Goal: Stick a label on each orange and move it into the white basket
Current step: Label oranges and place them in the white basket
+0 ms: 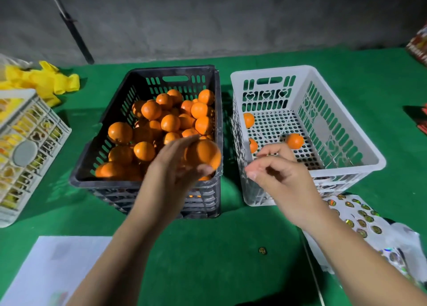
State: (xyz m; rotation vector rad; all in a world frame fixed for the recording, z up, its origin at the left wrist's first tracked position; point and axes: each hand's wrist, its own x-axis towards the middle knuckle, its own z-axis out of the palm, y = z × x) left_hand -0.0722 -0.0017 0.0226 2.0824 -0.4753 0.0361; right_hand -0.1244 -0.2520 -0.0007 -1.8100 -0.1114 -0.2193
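I see my left hand [178,164] curled around one orange [203,154], holding it above the near right corner of the black crate [147,180]. My right hand [277,174] hangs just to the right of that orange, over the near left corner of the white basket [346,120], with a narrow gap between the two hands. Its thumb and forefinger are drawn together and the other fingers curl loosely; the picture is blurred there, so I cannot tell whether a label sits between the fingertips.

The black crate is heaped with oranges [161,120]. The white basket stands touching or very nearly touching the crate's right side. Three oranges lie on the basket's perforated floor: one [294,141] near the middle, just beyond my right hand, and two [248,120] against the wall that faces the crate.

Nearer to me than the basket, a sheet of round shiny labels [360,220] lies on the green table [208,248], partly under my right forearm. One loose label [262,250] lies on the cloth in front of the crate, between my forearms. Left of the crate is a second pale basket [30,148] with yellow things inside, yellow netting [46,79] behind it, and a white sheet of paper [53,266] nearer to me.
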